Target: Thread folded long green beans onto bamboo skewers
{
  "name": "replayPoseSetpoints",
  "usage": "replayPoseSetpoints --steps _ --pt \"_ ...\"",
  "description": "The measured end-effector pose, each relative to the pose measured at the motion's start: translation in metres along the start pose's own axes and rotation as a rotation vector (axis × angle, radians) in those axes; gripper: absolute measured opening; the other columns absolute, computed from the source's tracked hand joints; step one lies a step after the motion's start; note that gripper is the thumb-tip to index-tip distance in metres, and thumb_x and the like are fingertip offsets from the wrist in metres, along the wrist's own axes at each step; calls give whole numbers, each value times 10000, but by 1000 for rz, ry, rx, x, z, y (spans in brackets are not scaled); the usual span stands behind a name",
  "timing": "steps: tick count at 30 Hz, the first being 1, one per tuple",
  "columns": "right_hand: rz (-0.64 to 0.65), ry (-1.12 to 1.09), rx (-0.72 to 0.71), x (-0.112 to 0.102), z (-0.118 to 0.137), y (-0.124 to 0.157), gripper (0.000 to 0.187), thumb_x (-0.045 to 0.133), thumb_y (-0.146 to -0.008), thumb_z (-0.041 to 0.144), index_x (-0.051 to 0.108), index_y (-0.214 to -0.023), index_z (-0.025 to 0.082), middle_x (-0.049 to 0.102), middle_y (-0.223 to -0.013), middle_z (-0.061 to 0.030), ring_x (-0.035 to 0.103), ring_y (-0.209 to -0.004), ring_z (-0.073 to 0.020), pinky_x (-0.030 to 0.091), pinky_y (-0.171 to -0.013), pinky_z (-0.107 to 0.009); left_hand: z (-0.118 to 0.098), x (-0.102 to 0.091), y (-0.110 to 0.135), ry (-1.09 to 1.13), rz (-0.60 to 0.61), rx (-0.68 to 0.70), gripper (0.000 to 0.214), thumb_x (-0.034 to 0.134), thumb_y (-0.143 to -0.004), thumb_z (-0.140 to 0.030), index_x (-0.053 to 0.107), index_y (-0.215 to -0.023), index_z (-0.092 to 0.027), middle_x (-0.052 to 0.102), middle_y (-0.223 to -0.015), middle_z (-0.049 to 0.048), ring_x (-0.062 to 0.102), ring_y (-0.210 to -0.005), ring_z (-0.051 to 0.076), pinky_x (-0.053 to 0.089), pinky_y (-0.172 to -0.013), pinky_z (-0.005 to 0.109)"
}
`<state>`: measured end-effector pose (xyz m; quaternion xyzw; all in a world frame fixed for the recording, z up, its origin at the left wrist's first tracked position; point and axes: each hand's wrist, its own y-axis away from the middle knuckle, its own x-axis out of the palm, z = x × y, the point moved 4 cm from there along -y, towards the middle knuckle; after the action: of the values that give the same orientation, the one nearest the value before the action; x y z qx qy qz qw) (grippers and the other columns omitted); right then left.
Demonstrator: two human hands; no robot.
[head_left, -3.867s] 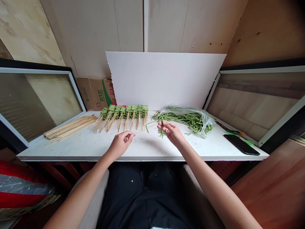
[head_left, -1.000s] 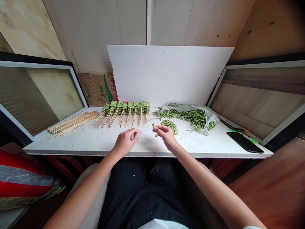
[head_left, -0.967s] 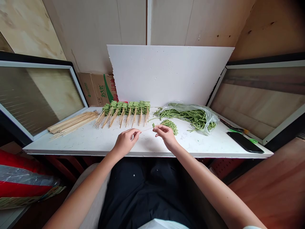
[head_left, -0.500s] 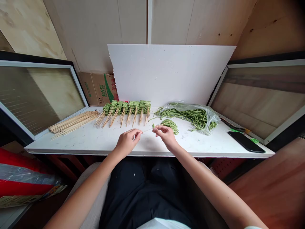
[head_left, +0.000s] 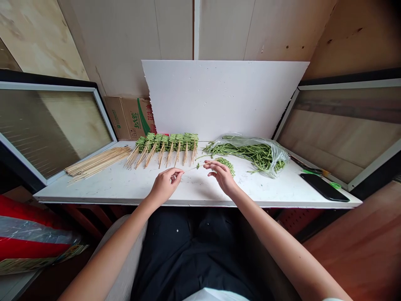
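My left hand point(head_left: 165, 184) is closed, its thumb and fingertips pinching one end of a thin wooden skewer point(head_left: 189, 169). The skewer points right, and a short green bean piece point(head_left: 198, 166) sits near its far end. Just right of that, my right hand point(head_left: 221, 177) is held with its fingers apart and nothing visible in them. Behind the right hand lies a pile of cut green bean pieces point(head_left: 230, 165), partly hidden by it. Bundles of finished bean skewers point(head_left: 175, 144) stand in a row at the back of the white table point(head_left: 119, 188).
Loose bare skewers point(head_left: 98, 162) lie at the left. A clear plastic bag of long green beans point(head_left: 257, 154) rests back right, near a black phone point(head_left: 324, 187) and scissors point(head_left: 308, 168). Behind stand a white board point(head_left: 225, 100) and a cardboard box point(head_left: 127, 119); framed panels flank the table.
My right hand has let go of the bean piece and drawn slightly right, its fingers opening. The piece now stays on the skewer, and my left hand has shifted slightly left.
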<state>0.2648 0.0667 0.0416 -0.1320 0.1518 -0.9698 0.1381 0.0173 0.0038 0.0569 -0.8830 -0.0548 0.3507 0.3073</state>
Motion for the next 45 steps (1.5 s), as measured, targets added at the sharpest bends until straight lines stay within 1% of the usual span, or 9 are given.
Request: replayPoseSetpoints --steps 4,10,21,26,30,34,38,40,45 --pt "-43 -10 0 -5 4 -3 255 785 -796 423 803 -968 236 744 -1196 -91 637 -1128 -256 508 -738 -299 3 -1 0 -17 -7 8 221 580 -1005 -357 735 -1053 -207 784 -958 59 692 -778 177 510 -721 289" --pt "-116 -79 15 -15 4 -6 477 807 -783 469 755 -1196 237 747 -1037 -65 649 -937 -207 497 -705 -297 7 -1 0 -47 4 12 206 584 -999 -338 732 -1068 -212 783 -986 59 702 -806 182 511 -729 293" --pt "-201 -124 39 -39 8 -17 547 668 -856 685 766 -1120 217 745 -999 -79 661 -938 -223 515 -689 -299 15 0 0 -122 21 20 203 563 -986 -324 730 -1029 -217 772 -942 52 657 -737 173 482 -700 291" --pt "-313 -78 70 -64 -2 -22 525 688 -819 673 766 -1071 220 750 -976 -71 675 -893 -212 503 -636 -281 37 2 -1 -160 50 13 222 553 -977 -343 732 -1005 -214 768 -970 66 652 -727 181 491 -714 300" --pt "-352 22 93 -79 -12 -25 445 732 -776 545 766 -1058 202 759 -981 -71 663 -868 -200 477 -616 -266 66 6 0 -150 99 3 266 541 -967 -380 742 -1003 -209 764 -1032 89 680 -793 206 520 -748 312" --pt "-472 166 63 -113 -4 -34 330 752 -721 342 769 -1013 188 777 -1022 -74 653 -889 -205 487 -643 -275 89 8 2 -147 142 -39 296 533 -960 -414 744 -991 -208 754 -1066 94 690 -841 226 536 -781 328" --pt "-640 137 31 -176 19 -53 332 674 -759 206 713 -1089 210 746 -1139 -65 657 -941 -176 546 -716 -263 100 9 5 -144 157 -85 317 548 -945 -445 752 -995 -206 749 -1083 96 703 -889 239 549 -806 326" --pt "-749 -25 93 -210 28 -64 309 642 -763 114 668 -1060 196 725 -1139 -91 677 -935 -168 578 -744 -256 103 11 7 -132 160 -112 325 555 -936 -458 755 -988 -206 748 -1085 94 707 -866 231 558 -796 316" --pt "-714 -121 186 -253 36 -96 266 562 -821 62 601 -1062 169 704 -1050 -164 721 -928 -227 636 -781 -367 106 13 9 -132 165 -127 355 544 -949 -489 755 -992 -207 746 -1072 93 697 -825 216 566 -770 308"
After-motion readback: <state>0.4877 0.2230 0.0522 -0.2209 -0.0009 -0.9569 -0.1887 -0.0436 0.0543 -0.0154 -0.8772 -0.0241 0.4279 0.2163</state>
